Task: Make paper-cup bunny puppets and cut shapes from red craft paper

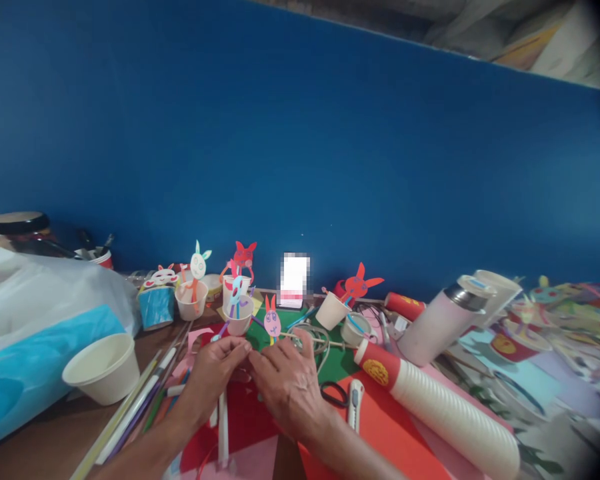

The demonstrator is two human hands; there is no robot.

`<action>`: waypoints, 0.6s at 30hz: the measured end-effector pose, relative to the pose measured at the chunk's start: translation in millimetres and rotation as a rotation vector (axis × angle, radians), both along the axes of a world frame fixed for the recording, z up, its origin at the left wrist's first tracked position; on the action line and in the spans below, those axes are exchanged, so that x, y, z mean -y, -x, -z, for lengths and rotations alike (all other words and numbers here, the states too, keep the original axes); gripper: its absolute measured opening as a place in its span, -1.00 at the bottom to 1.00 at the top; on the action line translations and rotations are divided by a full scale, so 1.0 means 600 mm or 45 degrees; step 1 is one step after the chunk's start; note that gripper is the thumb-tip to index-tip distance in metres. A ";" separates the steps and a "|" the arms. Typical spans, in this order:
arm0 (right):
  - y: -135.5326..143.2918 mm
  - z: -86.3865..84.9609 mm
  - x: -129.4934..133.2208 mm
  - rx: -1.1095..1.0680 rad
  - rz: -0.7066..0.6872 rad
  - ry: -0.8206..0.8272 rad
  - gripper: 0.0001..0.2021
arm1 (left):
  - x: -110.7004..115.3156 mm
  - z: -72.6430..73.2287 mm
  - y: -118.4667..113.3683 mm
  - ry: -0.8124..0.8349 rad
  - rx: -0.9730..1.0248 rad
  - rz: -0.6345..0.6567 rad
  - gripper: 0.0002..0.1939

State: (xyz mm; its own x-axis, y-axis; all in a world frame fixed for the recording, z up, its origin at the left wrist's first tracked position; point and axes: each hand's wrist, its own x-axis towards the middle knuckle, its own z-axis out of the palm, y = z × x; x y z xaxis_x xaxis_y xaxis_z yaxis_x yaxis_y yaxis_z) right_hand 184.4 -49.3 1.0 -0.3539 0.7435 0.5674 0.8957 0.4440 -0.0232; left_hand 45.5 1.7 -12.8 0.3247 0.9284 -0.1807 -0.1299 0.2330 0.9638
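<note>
My left hand [220, 370] and my right hand [287, 383] meet above red paper [245, 427], with the fingers of both pinched close together. Whatever lies between the fingertips is too small or hidden to name. Just beyond them stands a pink rabbit face [271, 321] with orange ears and a yellow lower part. Behind my left hand, a paper cup [241, 320] holds a light-blue paper figure [237, 291]. A white stick [223, 427] lies below my hands.
A white cutter [355, 400] and black-handled scissors [334, 393] lie right of my right hand. Farther right are stacked paper cups [455, 413] and a bottle [440, 323]. A white bowl [103, 370] and markers [140, 407] sit left. A lit phone [294, 280] stands behind.
</note>
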 end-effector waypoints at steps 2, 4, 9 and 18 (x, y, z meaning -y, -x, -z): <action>0.001 0.001 0.000 0.010 0.006 -0.002 -0.87 | 0.000 0.001 -0.001 0.007 -0.003 0.011 -0.80; 0.002 0.002 -0.001 0.008 0.003 -0.001 -0.88 | -0.001 0.001 -0.001 0.010 0.004 0.025 -0.81; 0.001 0.006 -0.002 -0.035 -0.010 0.021 -0.85 | -0.001 -0.002 -0.001 0.002 -0.031 -0.001 -0.80; -0.004 0.011 -0.003 -0.012 -0.031 0.035 -0.84 | 0.000 0.010 -0.005 0.027 0.014 0.001 -0.82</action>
State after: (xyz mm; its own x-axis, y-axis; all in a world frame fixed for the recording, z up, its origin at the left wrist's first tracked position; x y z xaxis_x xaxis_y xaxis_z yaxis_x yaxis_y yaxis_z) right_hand 187.0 -47.6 -5.7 -0.3667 0.7504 0.5499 0.8845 0.4645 -0.0440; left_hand 48.5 1.9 -18.9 0.3274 0.9242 -0.1967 -0.1402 0.2533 0.9572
